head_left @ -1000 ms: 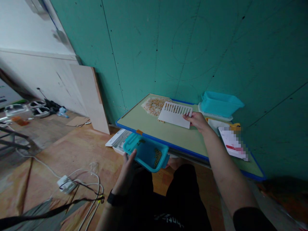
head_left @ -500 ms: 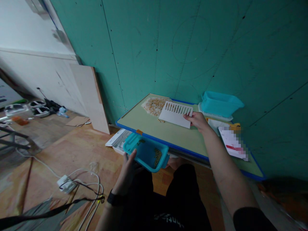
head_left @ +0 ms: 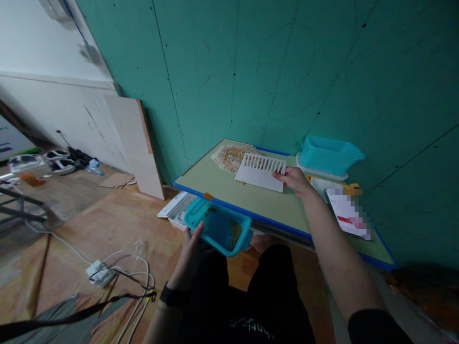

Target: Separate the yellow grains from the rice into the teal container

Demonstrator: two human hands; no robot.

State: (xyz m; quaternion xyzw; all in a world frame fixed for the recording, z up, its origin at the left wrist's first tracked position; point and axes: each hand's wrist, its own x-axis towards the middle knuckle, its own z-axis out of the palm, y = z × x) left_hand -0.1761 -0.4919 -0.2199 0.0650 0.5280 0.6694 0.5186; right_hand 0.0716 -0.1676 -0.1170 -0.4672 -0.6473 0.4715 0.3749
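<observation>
My right hand [head_left: 294, 179] grips the right end of a white slotted scraper [head_left: 260, 171] that rests on a green board with a blue rim [head_left: 222, 204]. Just behind the scraper's left end lies a heap of yellow grains [head_left: 231, 156], with a few stray grains at its near corner. My left hand [head_left: 192, 251] holds a blue plastic box [head_left: 218, 227] under the board's near edge, thumb on its rim. Some grains sit inside the box.
A blue tub [head_left: 328, 155] stands on a white lid at the back right, beside papers [head_left: 347, 211]. A wooden panel [head_left: 134, 143] leans on the green wall. Cables and a white adapter [head_left: 100, 273] lie on the floor at left, a white tray [head_left: 175, 210] under the board.
The scraper has shifted slightly toward me and down against the grain heap. My left hand and the blue box have stayed in place.
</observation>
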